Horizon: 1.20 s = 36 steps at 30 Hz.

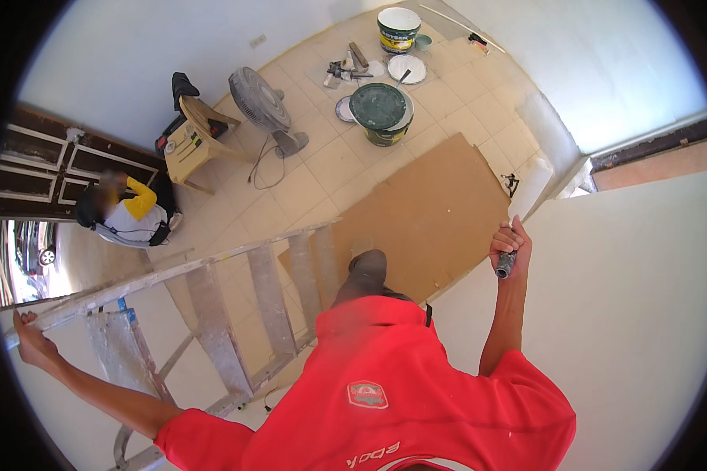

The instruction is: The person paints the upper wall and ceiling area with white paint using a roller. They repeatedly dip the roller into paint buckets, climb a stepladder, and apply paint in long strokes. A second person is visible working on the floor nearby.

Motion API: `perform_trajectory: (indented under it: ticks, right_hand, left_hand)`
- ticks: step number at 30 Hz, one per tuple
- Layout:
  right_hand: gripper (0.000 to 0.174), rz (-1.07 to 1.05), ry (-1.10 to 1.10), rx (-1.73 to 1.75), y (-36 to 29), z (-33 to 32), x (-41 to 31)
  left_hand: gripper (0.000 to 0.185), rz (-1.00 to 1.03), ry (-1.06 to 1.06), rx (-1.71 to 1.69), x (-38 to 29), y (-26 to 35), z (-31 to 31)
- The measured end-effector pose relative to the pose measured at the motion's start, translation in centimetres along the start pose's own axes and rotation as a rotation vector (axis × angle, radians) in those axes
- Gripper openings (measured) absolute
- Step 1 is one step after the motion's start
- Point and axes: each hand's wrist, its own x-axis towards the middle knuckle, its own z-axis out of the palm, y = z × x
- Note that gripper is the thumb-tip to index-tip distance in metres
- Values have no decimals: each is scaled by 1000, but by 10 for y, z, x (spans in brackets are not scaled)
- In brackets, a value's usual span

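My left hand (35, 341), at the far left, grips the side rail of a paint-spattered metal stepladder (147, 282). My right hand (510, 242) is closed around the dark handle (505, 266) of a paint roller. Beyond the fingers extends its white roller sleeve (531, 185), close to the corner of the pale wall (618, 282). The frame joining handle and sleeve is mostly hidden by my hand. Below me, a brown sheet of board (424, 206) lies on the tiled floor, with one of my legs (365, 271) above it.
Near the door (35, 159) another person (133, 209) sits low. A plastic chair (191, 156) holding tools and a standing fan (262, 103) are along the wall. Farther right stand a lidded paint bucket (383, 115), an uncovered bucket (399, 29) and a white-coated lid (407, 69).
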Motion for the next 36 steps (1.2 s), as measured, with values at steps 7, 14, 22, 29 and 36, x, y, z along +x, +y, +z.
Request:
perform_trajectory:
  ticks: [7, 14, 22, 29, 36]
  right_hand:
    - [44, 68, -49, -31, -33, 25, 46]
    - [46, 140, -33, 56, -81, 53, 92]
    - [46, 54, -156, -115, -168, 90, 133]
    - [49, 59, -104, -127, -241, 95, 168]
    - [49, 135, 40, -88, -349, 87, 234]
  left_hand:
    - [29, -216, -102, -568, -94, 84, 62]
    - [27, -311, -130, -700, -168, 137, 97]
    - [26, -204, -36, -610, -220, 198, 162]
    - [16, -155, -53, -644, -287, 272, 245]
    - [29, -258, -77, -589, -348, 342, 303]
